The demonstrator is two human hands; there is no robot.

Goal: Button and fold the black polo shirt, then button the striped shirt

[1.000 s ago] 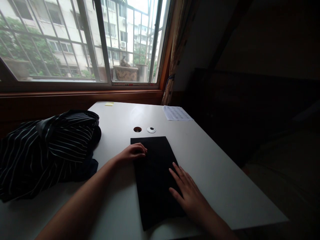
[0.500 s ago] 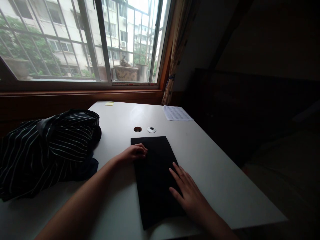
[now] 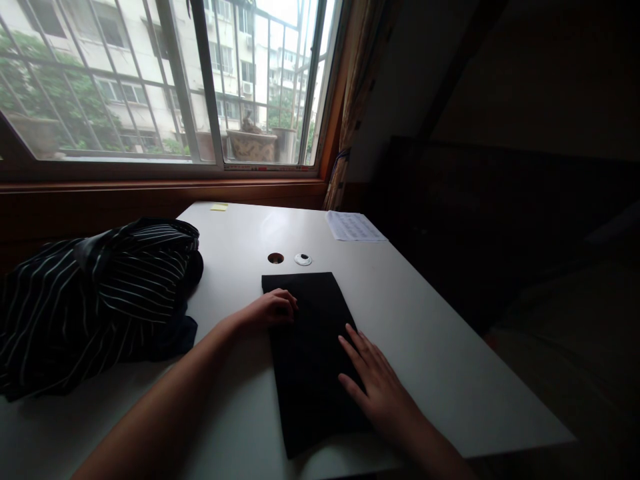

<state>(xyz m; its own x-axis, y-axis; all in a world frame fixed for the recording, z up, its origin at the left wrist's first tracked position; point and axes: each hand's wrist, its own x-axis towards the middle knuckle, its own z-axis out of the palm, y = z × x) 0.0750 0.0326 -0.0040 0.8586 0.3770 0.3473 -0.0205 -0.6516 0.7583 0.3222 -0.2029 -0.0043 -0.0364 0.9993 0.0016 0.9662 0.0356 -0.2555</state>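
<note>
A long black folded piece, seemingly cloth (image 3: 315, 373), lies flat on the white table (image 3: 425, 347). Its fabric detail is lost in the dark. On its upper left edge rests my left hand (image 3: 278, 308), fingers curled in and closed; whatever they may hold is hidden. My right hand (image 3: 367, 373) lies flat with fingers spread over the piece's right edge.
A heap of black-and-white striped clothing (image 3: 125, 287) covers the table's left side. Beyond the black piece are a cable hole (image 3: 275, 258) and its white cover (image 3: 303, 259). Printed sheets (image 3: 356, 227) and a yellow sticky note (image 3: 219, 207) lie at the far edge.
My left hand has shifted very slightly to the right on the black piece, its fingers still curled. My right hand and the piece stay where they were.
</note>
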